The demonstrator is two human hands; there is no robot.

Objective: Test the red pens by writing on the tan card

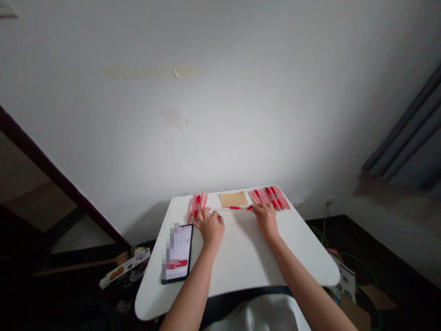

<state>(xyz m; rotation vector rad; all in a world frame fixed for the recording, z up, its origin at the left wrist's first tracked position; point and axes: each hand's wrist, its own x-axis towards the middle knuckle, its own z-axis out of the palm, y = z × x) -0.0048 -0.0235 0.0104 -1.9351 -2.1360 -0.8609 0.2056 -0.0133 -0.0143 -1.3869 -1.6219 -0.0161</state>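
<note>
My right hand is closed with its fingertips on the right end of a red-and-white pen, which points left across the table. My left hand rests on the table, fingers bent; a small dark thing shows by its thumb and forefinger, too small to name. Its outer fingers reach the near end of a small group of pink and red pens. Beyond my right hand lies a wider row of similar pens, side by side. Between the two groups sits a flat tan rectangle, like paper or card.
A phone with a lit screen lies on the left of the white table. The wall rises behind its far edge. Boxes and green cable are on the floor at right; a printed box is at left.
</note>
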